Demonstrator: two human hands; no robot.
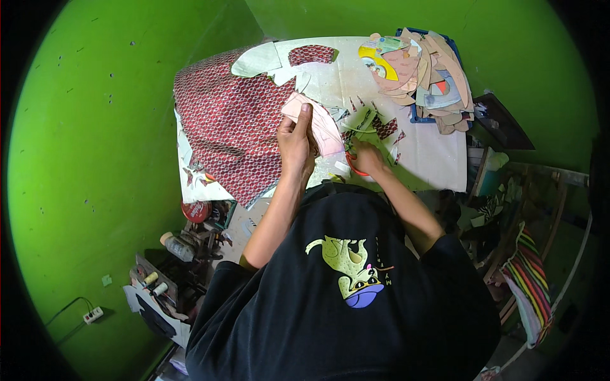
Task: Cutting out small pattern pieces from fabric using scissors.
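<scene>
My left hand [296,145] grips a pale pink curved piece [325,132], thumb on top, over the work table [432,155]. Just right of it, my right hand [370,157] is closed on scissors with a red handle loop [355,166]; their blades are hard to make out. Beneath my left hand spreads a large red-and-white patterned fabric [222,120], its lower corner hanging over the table's near edge. Small patterned offcuts [386,129] and a green scrap [365,122] lie beyond my right hand.
At the back right, a blue crate [414,114] overflows with curved cardboard templates [438,70]. A cut patterned piece [312,54] and a pale piece [257,60] lie at the far edge. Thread spools [152,279] stand lower left; a striped cloth [528,279] hangs at right.
</scene>
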